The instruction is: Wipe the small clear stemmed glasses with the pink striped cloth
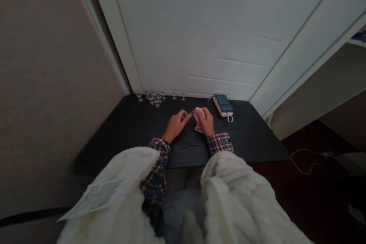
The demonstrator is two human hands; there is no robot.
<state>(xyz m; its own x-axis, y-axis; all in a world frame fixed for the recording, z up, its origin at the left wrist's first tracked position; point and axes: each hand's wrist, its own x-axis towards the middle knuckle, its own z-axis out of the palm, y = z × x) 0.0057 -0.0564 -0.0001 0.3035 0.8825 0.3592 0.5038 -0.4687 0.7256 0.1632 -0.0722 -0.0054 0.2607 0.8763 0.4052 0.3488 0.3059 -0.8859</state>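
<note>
Both hands meet over the middle of a dark wood-grain table (pixel 122 137). My left hand (pixel 177 122) is closed in a pinch on a small clear glass (pixel 192 113), too small to make out fully. My right hand (pixel 206 121) is closed around a pink cloth (pixel 199 113), pressed against that glass. Checked shirt cuffs and fluffy white sleeves cover both forearms.
Several tiny clear stemmed glasses (pixel 156 98) stand in a group along the table's back edge by a white door. A white and blue box (pixel 223 105) with a loop lies at the back right. A white cable (pixel 303 162) lies on the floor at right. A printed sheet (pixel 94 196) rests on my left sleeve.
</note>
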